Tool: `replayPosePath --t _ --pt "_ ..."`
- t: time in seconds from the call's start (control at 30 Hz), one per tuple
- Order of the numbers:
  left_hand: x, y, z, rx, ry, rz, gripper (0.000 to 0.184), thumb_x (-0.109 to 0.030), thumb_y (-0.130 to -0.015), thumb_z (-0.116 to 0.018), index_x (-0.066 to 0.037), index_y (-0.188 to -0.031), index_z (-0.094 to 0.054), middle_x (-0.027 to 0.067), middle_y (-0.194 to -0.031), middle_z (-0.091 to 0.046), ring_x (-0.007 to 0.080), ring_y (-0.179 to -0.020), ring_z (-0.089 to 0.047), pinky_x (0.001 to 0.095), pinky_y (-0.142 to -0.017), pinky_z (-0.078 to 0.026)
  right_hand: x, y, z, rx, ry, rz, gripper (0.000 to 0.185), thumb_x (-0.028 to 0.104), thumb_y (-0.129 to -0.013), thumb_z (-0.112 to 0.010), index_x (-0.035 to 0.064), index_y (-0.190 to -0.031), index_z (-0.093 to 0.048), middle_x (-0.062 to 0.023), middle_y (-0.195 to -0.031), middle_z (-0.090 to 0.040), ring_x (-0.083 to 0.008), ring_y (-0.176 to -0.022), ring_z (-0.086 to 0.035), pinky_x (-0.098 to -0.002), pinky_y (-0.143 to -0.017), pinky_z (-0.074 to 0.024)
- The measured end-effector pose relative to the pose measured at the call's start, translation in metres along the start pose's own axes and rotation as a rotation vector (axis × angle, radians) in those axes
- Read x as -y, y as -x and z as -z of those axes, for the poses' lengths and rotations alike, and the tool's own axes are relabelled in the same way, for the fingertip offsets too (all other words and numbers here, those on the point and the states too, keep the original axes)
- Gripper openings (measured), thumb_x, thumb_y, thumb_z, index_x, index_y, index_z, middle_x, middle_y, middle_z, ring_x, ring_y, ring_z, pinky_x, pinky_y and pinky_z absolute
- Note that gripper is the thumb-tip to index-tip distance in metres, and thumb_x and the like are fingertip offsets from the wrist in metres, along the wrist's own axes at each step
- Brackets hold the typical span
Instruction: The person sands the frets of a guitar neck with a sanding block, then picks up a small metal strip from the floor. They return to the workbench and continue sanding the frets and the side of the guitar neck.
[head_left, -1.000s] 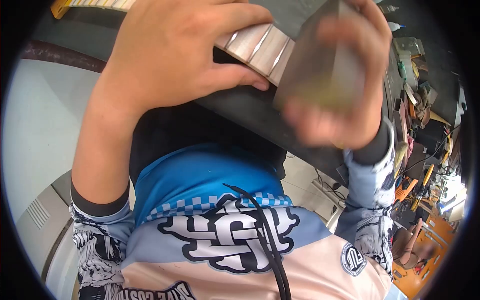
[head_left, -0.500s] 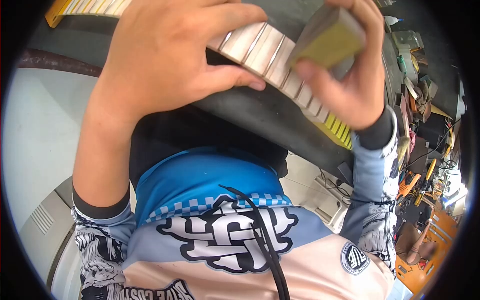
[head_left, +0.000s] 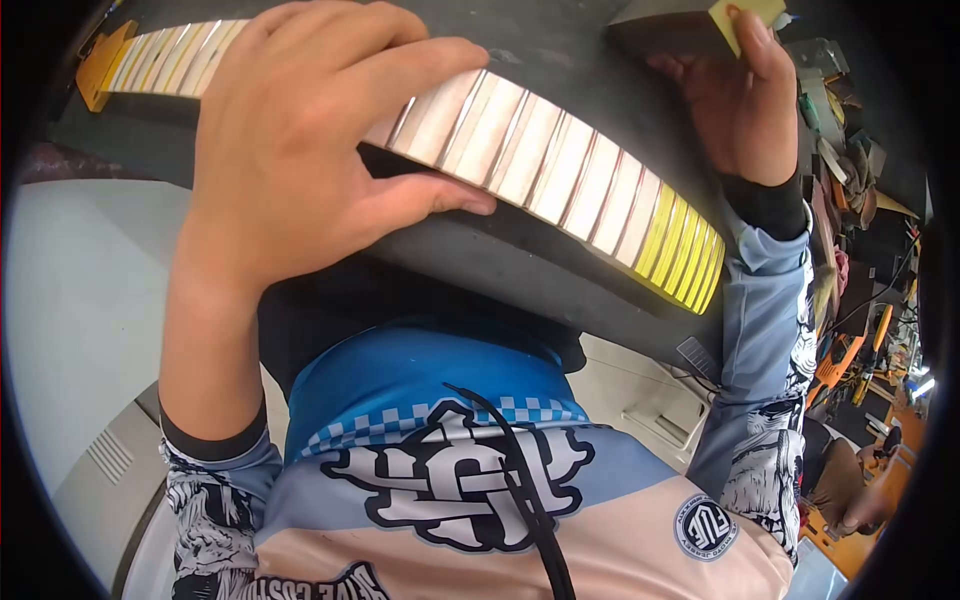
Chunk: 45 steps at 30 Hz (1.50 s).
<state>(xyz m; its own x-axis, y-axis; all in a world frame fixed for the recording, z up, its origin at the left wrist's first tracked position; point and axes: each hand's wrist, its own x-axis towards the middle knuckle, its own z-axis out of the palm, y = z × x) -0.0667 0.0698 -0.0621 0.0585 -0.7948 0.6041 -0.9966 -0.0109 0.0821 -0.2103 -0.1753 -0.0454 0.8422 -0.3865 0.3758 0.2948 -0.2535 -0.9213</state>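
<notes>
A guitar neck lies across the dark work surface, its fretboard covered with pale strips between the metal frets and yellow strips at the right end. My left hand is closed around the neck left of its middle, fingers over the far edge and thumb along the near edge. Off to the upper right, apart from the neck, my right hand grips a sanding block, dark on its broad side with a yellowish end under the thumb. The block is partly cut off by the frame's top.
The dark work surface runs under the neck. On the right are cluttered tools and scraps, with orange-handled tools lower down. A pale panel stands at left. Part of another person's hand shows at lower right.
My right hand has lifted the sanding block off the fretboard and moved it up and right, uncovering the neck's right end. My left hand has shifted slightly left and keeps hold of the neck.
</notes>
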Motion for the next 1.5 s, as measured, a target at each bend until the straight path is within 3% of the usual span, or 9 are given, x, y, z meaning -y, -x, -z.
replayPosePath --t 0.17,0.4,0.77,0.87,1.0,1.13,1.23,1.3,1.5 --pt "-0.001 -0.001 -0.003 0.020 0.003 0.046 0.067 -0.050 -0.061 -0.085 -0.010 -0.113 -0.074 0.0087 -0.104 -0.070 0.0311 -0.095 -0.065 0.0441 -0.088 -0.048 0.016 0.007 0.000 0.049 0.136 -0.058 0.079 0.038 -0.089 -0.076 0.0071 -0.151 -0.039 -0.0097 -0.121 -0.058 -0.0208 -0.113 -0.060 -0.0393 -0.097 -0.0485" --pt "0.001 -0.007 -0.001 0.047 -0.004 0.039 0.045 -0.034 -0.078 -0.074 -0.001 -0.108 -0.070 0.0119 -0.105 -0.069 0.0357 -0.096 -0.064 0.0471 -0.090 -0.048 0.038 0.019 -0.015 0.449 0.804 0.506 0.072 0.037 -0.081 -0.082 0.0091 -0.140 -0.052 -0.0123 -0.129 -0.057 -0.0267 -0.117 -0.058 -0.0421 -0.098 -0.0481" --pt "-0.002 -0.007 -0.001 0.013 -0.009 0.059 0.063 -0.045 -0.062 -0.086 -0.007 -0.110 -0.073 0.0091 -0.102 -0.070 0.0331 -0.094 -0.064 0.0448 -0.088 -0.049 0.046 0.002 -0.011 0.543 0.866 0.585 0.066 0.032 -0.073 -0.090 0.0109 -0.129 -0.064 -0.0143 -0.138 -0.057 -0.0327 -0.122 -0.057 -0.0436 -0.100 -0.0477" --pt "-0.004 -0.007 0.001 0.007 0.005 0.037 0.068 -0.050 -0.060 -0.086 -0.010 -0.113 -0.074 0.0072 -0.101 -0.069 0.0312 -0.093 -0.064 0.0463 -0.089 -0.047 0.001 -0.016 0.034 0.052 0.719 0.330 0.038 0.021 -0.074 -0.090 0.0067 -0.105 -0.073 -0.0096 -0.094 -0.072 -0.0189 -0.094 -0.071 -0.0322 -0.080 -0.0561" --pt "-0.005 -0.009 0.002 0.022 -0.001 0.056 0.070 -0.053 -0.060 -0.086 -0.010 -0.114 -0.074 0.0065 -0.102 -0.068 0.0300 -0.095 -0.064 0.0459 -0.093 -0.046 0.017 -0.011 0.037 -0.029 0.200 0.184 0.072 0.024 -0.092 -0.078 0.0085 -0.151 -0.040 -0.0063 -0.120 -0.055 -0.0161 -0.109 -0.057 -0.0332 -0.093 -0.0496" --pt "-0.008 -0.010 0.002 0.049 -0.024 0.065 0.071 -0.052 -0.062 -0.085 -0.010 -0.118 -0.073 0.0078 -0.103 -0.068 0.0305 -0.097 -0.065 0.0480 -0.096 -0.046 -0.023 -0.014 0.055 -0.051 0.389 0.159 0.076 0.030 -0.092 -0.079 0.0099 -0.152 -0.037 -0.0064 -0.122 -0.055 -0.0155 -0.110 -0.056 -0.0324 -0.093 -0.0487" --pt "-0.011 -0.013 0.005 0.095 -0.045 0.072 0.071 -0.056 -0.067 -0.082 -0.009 -0.120 -0.073 0.0093 -0.106 -0.067 0.0314 -0.100 -0.064 0.0513 -0.102 -0.044 -0.015 -0.010 0.049 -0.109 0.290 0.077 0.074 0.032 -0.092 -0.080 0.0111 -0.150 -0.041 -0.0084 -0.123 -0.055 -0.0178 -0.109 -0.059 -0.0355 -0.091 -0.0506" --pt "-0.015 -0.015 0.006 0.142 -0.043 0.098 0.073 -0.060 -0.070 -0.079 -0.008 -0.122 -0.072 0.0113 -0.109 -0.066 0.0332 -0.103 -0.063 0.0545 -0.107 -0.041 -0.014 -0.012 0.054 -0.187 0.673 0.428 0.060 0.029 -0.074 -0.091 0.0088 -0.125 -0.065 -0.0182 -0.125 -0.060 -0.0332 -0.118 -0.062 -0.0429 -0.095 -0.0537" --pt "-0.015 -0.009 0.006 0.152 -0.060 0.107 0.076 -0.064 -0.069 -0.077 -0.007 -0.120 -0.071 0.0116 -0.108 -0.065 0.0327 -0.104 -0.062 0.0564 -0.108 -0.039 -0.008 -0.005 0.048 -0.019 0.729 0.360 0.068 0.029 -0.068 -0.092 0.0202 -0.129 -0.063 -0.0291 -0.148 -0.036 -0.0494 -0.132 -0.048 -0.0503 -0.107 -0.0468"
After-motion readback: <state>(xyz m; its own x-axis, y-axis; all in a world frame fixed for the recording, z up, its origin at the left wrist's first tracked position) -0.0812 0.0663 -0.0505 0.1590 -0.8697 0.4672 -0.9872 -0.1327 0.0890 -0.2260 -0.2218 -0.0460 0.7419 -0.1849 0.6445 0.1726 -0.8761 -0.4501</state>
